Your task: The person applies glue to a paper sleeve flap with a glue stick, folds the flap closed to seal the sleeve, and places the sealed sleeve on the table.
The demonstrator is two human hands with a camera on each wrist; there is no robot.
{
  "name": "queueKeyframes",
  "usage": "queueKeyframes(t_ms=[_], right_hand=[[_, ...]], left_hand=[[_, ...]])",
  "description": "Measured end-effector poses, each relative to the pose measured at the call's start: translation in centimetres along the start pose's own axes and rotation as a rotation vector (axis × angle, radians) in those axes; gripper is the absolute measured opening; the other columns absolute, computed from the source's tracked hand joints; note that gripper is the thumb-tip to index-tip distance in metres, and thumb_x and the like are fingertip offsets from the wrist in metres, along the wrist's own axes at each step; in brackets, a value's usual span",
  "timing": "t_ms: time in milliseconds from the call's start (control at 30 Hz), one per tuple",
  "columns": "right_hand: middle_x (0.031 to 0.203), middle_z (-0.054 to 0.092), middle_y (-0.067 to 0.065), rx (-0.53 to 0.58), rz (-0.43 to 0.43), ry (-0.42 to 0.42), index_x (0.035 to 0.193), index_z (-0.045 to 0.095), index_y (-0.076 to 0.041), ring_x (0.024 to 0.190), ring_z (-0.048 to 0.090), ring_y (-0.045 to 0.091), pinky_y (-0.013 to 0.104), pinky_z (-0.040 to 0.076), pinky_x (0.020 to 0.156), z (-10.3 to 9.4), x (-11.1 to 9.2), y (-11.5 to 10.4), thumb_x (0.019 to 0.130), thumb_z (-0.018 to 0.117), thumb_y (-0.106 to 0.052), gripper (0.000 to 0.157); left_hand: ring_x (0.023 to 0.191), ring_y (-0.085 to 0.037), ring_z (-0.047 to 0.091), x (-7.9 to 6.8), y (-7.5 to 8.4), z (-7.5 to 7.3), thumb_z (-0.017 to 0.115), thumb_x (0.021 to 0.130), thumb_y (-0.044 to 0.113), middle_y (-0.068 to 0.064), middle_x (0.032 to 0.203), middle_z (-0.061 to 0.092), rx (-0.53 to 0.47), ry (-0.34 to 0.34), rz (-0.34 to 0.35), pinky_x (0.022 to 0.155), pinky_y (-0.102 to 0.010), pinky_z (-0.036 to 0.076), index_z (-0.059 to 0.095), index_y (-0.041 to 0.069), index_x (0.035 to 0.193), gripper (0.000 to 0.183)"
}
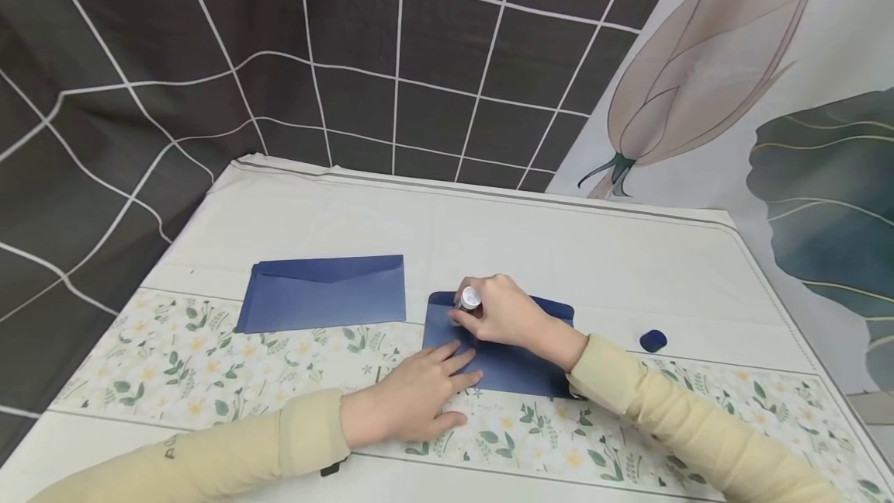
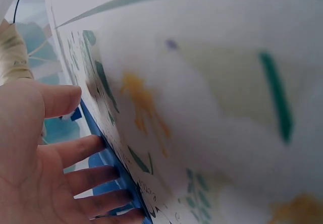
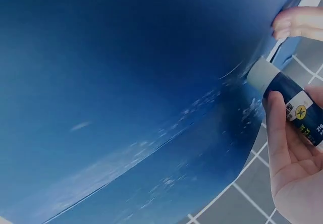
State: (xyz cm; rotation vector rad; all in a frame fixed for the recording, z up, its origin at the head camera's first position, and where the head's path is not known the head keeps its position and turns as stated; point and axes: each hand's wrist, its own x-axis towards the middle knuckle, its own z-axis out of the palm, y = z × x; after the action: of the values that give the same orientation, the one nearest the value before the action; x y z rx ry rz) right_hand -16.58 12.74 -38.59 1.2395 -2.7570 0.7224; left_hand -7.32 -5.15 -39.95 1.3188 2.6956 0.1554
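A blue envelope point(image 1: 517, 367) lies on the table with its flap spread open toward the far side. My right hand point(image 1: 506, 313) grips a glue stick point(image 3: 298, 103), its uncapped white end down at the envelope's left part near the flap fold. Whitish glue streaks run along the fold in the right wrist view. My left hand point(image 1: 419, 390) rests with spread, straight fingers on the envelope's lower left edge. In the left wrist view its fingertips point(image 2: 108, 173) lie along that blue edge.
More blue envelopes point(image 1: 335, 301) lie in a stack to the left. The dark blue glue cap point(image 1: 653, 341) sits on the tablecloth point(image 1: 559, 247) at the right. A dark grid-patterned curtain point(image 1: 349, 45) hangs behind the table's far edge.
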Motion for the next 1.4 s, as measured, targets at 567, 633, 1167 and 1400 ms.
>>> queueKeyframes(t_ms=[567, 633, 1167, 1400], right_hand=[[0.07, 0.068, 0.001, -0.052, 0.148, 0.028, 0.091, 0.066, -0.005, 0.051, 0.052, -0.007, 0.012, 0.045, 0.049, -2.1, -4.2, 1.8, 0.087, 0.071, -0.021, 0.017], [0.068, 0.068, 0.0, -0.054, 0.169, 0.025, 0.091, 0.066, -0.005, 0.05, 0.051, -0.007, 0.012, 0.045, 0.049, -2.3, -4.7, 2.0, 0.087, 0.07, -0.022, 0.018], [0.057, 0.061, -0.009, -0.084, 0.298, 0.044, 0.091, 0.066, -0.007, 0.044, 0.046, -0.007, 0.016, 0.041, 0.044, -4.3, -8.8, 3.6, 0.087, 0.07, -0.021, 0.015], [0.049, 0.054, -0.012, -0.099, 0.378, 0.045, 0.092, 0.066, -0.007, 0.039, 0.043, -0.005, 0.018, 0.039, 0.041, -5.1, -10.5, 4.1, 0.087, 0.07, -0.023, 0.018]], left_hand=[[0.14, -0.032, 0.038, -0.3, -0.1, 0.2, 0.053, 0.094, 0.048, -0.011, 0.15, 0.041, -0.035, -0.006, -0.018, 0.11, -0.043, 0.04, 0.049, 0.017, 0.142, 0.057], [0.141, -0.031, 0.036, -0.3, -0.1, 0.3, 0.053, 0.094, 0.049, -0.01, 0.151, 0.039, -0.037, -0.017, -0.026, 0.111, -0.043, 0.039, 0.048, 0.018, 0.143, 0.058], [0.142, -0.03, 0.033, -0.4, -0.1, 0.4, 0.053, 0.094, 0.05, -0.009, 0.153, 0.036, -0.062, -0.027, -0.027, 0.112, -0.044, 0.037, 0.045, 0.018, 0.144, 0.061], [0.143, -0.03, 0.032, -0.4, 0.0, 0.2, 0.054, 0.093, 0.05, -0.009, 0.154, 0.035, -0.085, -0.038, -0.038, 0.113, -0.044, 0.036, 0.044, 0.018, 0.145, 0.061]])
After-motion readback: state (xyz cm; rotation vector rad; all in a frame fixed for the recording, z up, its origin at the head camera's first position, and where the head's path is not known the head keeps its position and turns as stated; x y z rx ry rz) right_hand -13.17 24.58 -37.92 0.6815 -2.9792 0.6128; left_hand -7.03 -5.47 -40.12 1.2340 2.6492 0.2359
